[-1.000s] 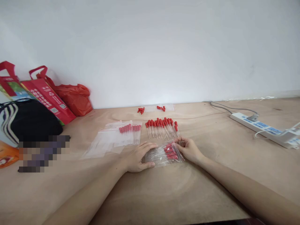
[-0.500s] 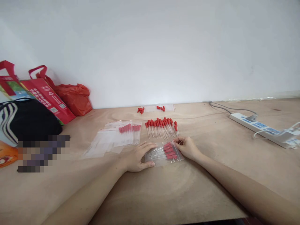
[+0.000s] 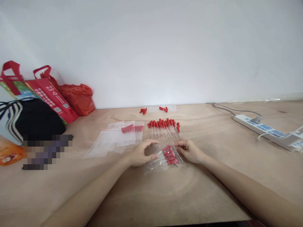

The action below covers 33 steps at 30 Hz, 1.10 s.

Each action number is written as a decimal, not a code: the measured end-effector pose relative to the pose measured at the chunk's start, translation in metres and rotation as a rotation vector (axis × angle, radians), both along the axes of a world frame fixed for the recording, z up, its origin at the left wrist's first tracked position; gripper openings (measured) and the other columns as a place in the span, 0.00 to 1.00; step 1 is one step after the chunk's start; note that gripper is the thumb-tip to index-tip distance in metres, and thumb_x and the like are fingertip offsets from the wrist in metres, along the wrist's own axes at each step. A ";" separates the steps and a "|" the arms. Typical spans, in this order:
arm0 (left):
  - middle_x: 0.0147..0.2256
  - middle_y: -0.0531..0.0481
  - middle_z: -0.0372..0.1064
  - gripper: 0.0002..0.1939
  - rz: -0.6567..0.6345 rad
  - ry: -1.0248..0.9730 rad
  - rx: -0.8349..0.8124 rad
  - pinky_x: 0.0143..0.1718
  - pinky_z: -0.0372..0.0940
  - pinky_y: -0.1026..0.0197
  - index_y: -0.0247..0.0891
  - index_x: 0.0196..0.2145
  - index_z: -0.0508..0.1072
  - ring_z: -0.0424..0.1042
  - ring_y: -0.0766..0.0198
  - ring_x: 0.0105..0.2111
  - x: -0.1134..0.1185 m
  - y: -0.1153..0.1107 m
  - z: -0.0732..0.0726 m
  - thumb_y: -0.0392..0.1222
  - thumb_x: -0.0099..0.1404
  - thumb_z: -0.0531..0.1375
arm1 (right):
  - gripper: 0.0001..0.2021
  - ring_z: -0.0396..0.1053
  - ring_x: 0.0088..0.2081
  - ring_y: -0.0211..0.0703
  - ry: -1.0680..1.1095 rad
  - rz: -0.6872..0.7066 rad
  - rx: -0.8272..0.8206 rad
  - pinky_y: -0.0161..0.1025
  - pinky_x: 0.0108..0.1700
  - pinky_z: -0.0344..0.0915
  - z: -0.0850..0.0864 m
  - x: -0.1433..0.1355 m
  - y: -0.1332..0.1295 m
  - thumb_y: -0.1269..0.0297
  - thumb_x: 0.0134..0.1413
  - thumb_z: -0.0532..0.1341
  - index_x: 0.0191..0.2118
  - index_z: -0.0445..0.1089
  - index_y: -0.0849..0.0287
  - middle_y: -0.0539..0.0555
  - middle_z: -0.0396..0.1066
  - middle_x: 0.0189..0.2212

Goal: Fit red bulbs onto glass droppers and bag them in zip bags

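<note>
A clear zip bag (image 3: 163, 159) holds several droppers with red bulbs pointing right. My right hand (image 3: 189, 150) pinches the bag's upper right corner. At its left side is my left hand (image 3: 142, 154), thumb and fingers spread apart, with the thumb tip at the bag. Just behind the hands lies a row of loose red-bulbed droppers (image 3: 163, 127). To the left, filled clear bags (image 3: 129, 135) with red bulbs rest beside flat clear bags (image 3: 101, 143).
Near the wall are small red bulbs (image 3: 143, 111) and a flat clear bag (image 3: 153, 109). A white power strip (image 3: 262, 127) with cables lies at right. Red bags (image 3: 78, 97), a black striped bag (image 3: 40, 119) and an orange item (image 3: 10, 153) stand at left.
The bag of droppers has tilted and shifted slightly, its left end lower. My left hand has moved up off the bag's left part, its fingers now lifted away. The whole view has shifted slightly.
</note>
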<state>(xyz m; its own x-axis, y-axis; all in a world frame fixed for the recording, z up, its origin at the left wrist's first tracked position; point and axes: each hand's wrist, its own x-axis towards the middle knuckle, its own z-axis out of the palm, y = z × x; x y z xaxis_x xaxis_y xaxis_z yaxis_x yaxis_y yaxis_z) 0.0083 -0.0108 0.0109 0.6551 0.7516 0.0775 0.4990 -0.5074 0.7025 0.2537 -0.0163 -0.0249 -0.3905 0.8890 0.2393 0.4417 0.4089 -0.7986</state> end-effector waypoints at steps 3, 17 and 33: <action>0.47 0.44 0.63 0.30 0.000 0.019 -0.055 0.45 0.60 0.56 0.39 0.49 0.61 0.64 0.58 0.45 0.011 0.010 -0.001 0.48 0.49 0.63 | 0.08 0.65 0.27 0.38 0.021 -0.031 -0.032 0.35 0.31 0.62 -0.003 -0.008 -0.003 0.66 0.48 0.54 0.30 0.70 0.59 0.51 0.70 0.27; 0.26 0.55 0.67 0.16 0.103 0.085 -0.407 0.27 0.60 0.65 0.35 0.28 0.66 0.68 0.63 0.28 0.027 0.021 0.010 0.43 0.42 0.65 | 0.13 0.57 0.19 0.30 0.338 -0.138 -0.221 0.31 0.21 0.56 -0.010 -0.005 -0.006 0.57 0.45 0.58 0.36 0.62 0.59 0.47 0.62 0.23; 0.44 0.37 0.63 0.38 1.054 -0.040 0.103 0.46 0.57 0.51 0.32 0.46 0.57 0.63 0.49 0.47 -0.054 0.108 0.007 0.47 0.40 0.67 | 0.12 0.57 0.19 0.30 0.322 -0.226 -0.164 0.31 0.20 0.56 -0.014 0.005 0.000 0.59 0.46 0.57 0.36 0.62 0.59 0.47 0.62 0.22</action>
<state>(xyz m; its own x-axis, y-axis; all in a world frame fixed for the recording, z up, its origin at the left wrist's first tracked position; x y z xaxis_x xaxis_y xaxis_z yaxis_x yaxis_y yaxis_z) -0.0454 0.0969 0.0182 -0.3284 0.9271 0.1806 0.6991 0.1100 0.7065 0.2586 -0.0164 -0.0394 -0.1097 0.9802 0.1650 0.2231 0.1861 -0.9569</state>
